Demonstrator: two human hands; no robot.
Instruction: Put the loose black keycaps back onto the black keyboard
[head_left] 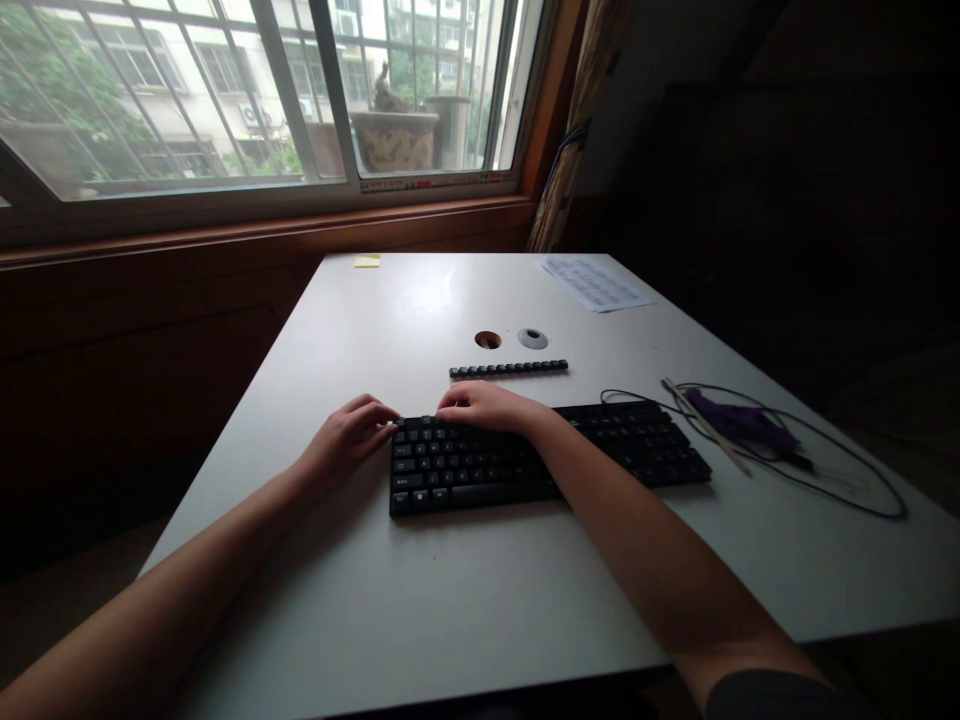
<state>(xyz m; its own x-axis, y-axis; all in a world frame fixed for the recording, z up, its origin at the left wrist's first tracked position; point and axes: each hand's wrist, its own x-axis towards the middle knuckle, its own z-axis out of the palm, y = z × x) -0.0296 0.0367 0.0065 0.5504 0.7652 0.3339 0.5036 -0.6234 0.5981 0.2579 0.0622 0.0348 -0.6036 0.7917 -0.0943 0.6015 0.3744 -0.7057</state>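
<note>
A black keyboard (480, 465) lies flat on the white table in front of me. My left hand (356, 430) is at its far left corner, with thumb and fingertips closed against the edge by the corner key. Over the far row of keys, my right hand (480, 405) bends in from the right with thumb and forefinger pinched together. Whatever is between those fingertips is too small to make out. Just behind the keyboard, a row of loose black keycaps (510, 369) is lined up on the table. My right hand and forearm hide part of the keys.
On the right of the white table (450, 600) are a purple cloth (739, 415), a thin stick (709, 430) and a looped black cable (862, 460). Printed sheets (596, 284) and a yellow note (367, 261) lie at the back. A round hole (488, 340) sits beside a grey cap (533, 339).
</note>
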